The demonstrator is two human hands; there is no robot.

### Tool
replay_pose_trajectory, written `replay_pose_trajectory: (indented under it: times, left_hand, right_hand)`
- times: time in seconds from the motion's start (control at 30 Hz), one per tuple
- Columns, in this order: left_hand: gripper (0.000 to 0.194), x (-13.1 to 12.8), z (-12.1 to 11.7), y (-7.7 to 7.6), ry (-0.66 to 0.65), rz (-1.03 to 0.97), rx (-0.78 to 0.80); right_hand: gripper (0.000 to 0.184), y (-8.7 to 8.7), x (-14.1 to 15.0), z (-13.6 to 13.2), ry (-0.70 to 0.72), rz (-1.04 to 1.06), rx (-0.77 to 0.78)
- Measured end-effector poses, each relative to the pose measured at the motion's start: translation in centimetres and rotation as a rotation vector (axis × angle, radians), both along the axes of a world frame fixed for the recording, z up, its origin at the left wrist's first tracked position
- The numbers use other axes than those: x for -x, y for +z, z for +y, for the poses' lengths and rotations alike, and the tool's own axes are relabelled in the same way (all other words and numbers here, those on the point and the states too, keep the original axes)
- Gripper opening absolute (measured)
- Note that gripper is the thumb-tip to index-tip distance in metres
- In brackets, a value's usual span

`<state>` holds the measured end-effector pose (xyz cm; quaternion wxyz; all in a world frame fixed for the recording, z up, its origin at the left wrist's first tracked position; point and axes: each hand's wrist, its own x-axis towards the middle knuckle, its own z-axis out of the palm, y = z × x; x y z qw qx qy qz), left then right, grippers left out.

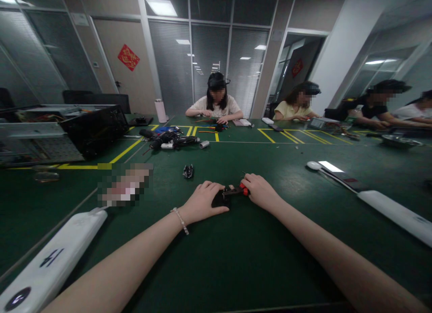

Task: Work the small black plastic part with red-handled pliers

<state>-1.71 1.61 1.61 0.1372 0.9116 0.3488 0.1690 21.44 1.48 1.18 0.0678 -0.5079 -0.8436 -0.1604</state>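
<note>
My left hand (204,202), with a beaded bracelet at the wrist, is closed round a small black part (220,200) low over the green table. Its thumb and fingers lie on either side of the part. In my right hand (259,190) are red-handled pliers (236,191), gripped by the handles. Their dark jaws point left and meet the black part; whether they bite on it I cannot tell. A small black and silver piece (188,171) lies on the table beyond my left hand.
A white power bank (57,254) lies left, another white device (394,214) right beside a phone (337,172). Farther off are a heap of black cables and tools (172,138), an open computer case (64,133) and a pink bottle (161,110). Several people sit across the table (270,268).
</note>
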Motion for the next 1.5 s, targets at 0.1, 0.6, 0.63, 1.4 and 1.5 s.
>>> replay_pose_trajectory:
  times: [0.1, 0.6, 0.63, 1.4, 1.5]
  left_hand:
    - [0.056, 0.00, 0.03, -0.08, 0.001, -0.005, -0.013]
    - [0.058, 0.03, -0.11, 0.15, 0.013, 0.011, 0.027]
    - [0.058, 0.03, -0.09, 0.16, 0.015, 0.013, 0.028]
    - [0.058, 0.01, -0.14, 0.25, 0.016, 0.017, 0.021]
    - [0.058, -0.02, -0.23, 0.38, 0.023, 0.023, 0.031]
  right_hand:
    - [0.027, -0.19, -0.12, 0.17, 0.004, -0.009, -0.002]
    - [0.028, 0.11, 0.02, -0.10, -0.004, -0.010, -0.004]
    - [0.028, 0.10, 0.02, -0.08, -0.007, -0.012, -0.001]
    - [0.030, -0.04, -0.17, 0.04, 0.015, -0.007, -0.004]
    - [0.029, -0.05, -0.22, 0.01, 0.027, -0.003, 0.000]
